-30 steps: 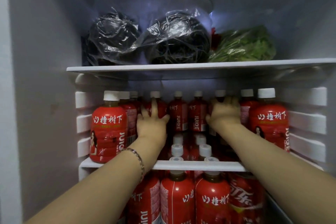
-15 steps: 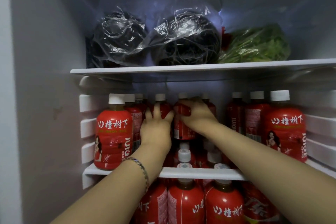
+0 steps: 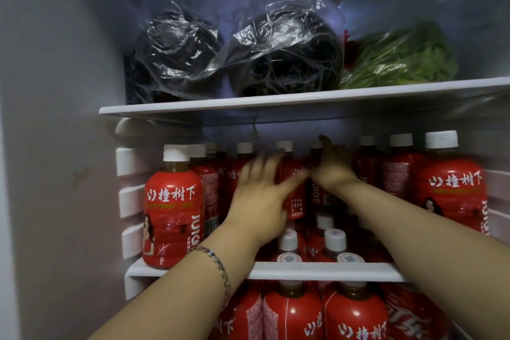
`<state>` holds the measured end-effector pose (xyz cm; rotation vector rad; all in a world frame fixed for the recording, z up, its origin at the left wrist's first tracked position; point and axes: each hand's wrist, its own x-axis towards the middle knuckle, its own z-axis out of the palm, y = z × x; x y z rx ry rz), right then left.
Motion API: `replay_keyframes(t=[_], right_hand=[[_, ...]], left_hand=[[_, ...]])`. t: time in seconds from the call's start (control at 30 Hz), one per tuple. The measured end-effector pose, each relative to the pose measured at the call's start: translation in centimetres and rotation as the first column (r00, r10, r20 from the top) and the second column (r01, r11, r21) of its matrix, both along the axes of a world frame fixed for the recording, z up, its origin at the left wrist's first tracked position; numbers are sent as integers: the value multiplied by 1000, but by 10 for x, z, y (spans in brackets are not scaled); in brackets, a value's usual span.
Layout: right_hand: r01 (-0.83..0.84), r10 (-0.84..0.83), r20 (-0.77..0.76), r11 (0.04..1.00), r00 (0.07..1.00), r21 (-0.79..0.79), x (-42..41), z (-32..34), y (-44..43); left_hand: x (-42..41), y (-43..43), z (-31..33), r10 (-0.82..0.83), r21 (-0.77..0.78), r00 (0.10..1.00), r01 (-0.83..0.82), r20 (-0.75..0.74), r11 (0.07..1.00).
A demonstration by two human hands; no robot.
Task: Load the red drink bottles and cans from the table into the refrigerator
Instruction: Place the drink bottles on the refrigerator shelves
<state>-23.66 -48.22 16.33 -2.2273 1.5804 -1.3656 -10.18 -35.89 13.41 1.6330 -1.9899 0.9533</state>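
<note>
both hands reach among the red bottles (image 3: 172, 210) standing in rows on the middle shelf (image 3: 317, 270) of the fridge (image 3: 55, 119). the left hand (image 3: 259, 201), blurred, has its fingers spread and straight, seemingly laid on a mid-row bottle (image 3: 296, 201). the right hand (image 3: 332, 171) is farther back, fingers pointing up among the caps; whether it grips a bottle i cannot tell. a bracelet (image 3: 218, 265) sits on the left wrist. lower bottles (image 3: 356, 317) fill the level beneath. on the upper shelf (image 3: 276, 103) lie two dark bags (image 3: 289, 52) and bagged greens (image 3: 400, 61).
</note>
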Motion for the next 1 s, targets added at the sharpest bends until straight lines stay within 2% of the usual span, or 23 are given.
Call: replay_keyframes(t=[0.07, 0.1, 0.17, 0.33, 0.5, 0.53, 0.6, 0.67, 0.73, 0.8, 0.9, 1.0], right_hand=[[-195, 185, 91, 974, 978, 113, -5, -4, -7], [-261, 246, 144, 960, 959, 97, -8, -5, -10], [-277, 261, 199, 959, 945, 55, -11, -6, -12], [-117, 118, 246, 993, 962, -21, -5, -8, -4], [124, -124, -9, 987, 992, 101, -23, -3, 38], [137, -135, -24, 986, 991, 94, -27, -3, 48], [62, -62, -13, 996, 998, 57, -33, -3, 74], [-75, 75, -11, 997, 997, -10, -33, -4, 99], [-193, 189, -53, 978, 980, -76, -24, -6, 120], [-280, 273, -91, 957, 958, -75, -7, -9, 134], [-281, 282, -100, 960, 954, 25, 21, -14, 139], [-250, 256, -167, 967, 952, 56, 44, -11, 137]], left_hand=[[-2, 0, -1, -77, 76, 994, 71, 72, 995], [-1, -1, -2, -68, 87, 995, 61, 72, 994], [-1, -3, -3, -39, 72, 998, 35, 57, 997], [-7, -3, -2, 9, 24, 996, -11, 85, 1000], [-10, 10, 2, 21, 49, 996, -25, 88, 998], [-10, 16, 5, -19, -2, 998, 19, 63, 1000], [-12, 33, 11, -117, -226, 991, 101, -58, 969], [-11, 50, 8, -184, -458, 976, 111, -117, 882], [-5, 66, -3, -107, -537, 990, 44, -87, 842], [3, 82, -17, 5, -546, 995, -57, -96, 836], [21, 97, -29, 161, -467, 958, -259, -238, 846], [32, 102, -30, 224, -358, 920, -338, -321, 871]])
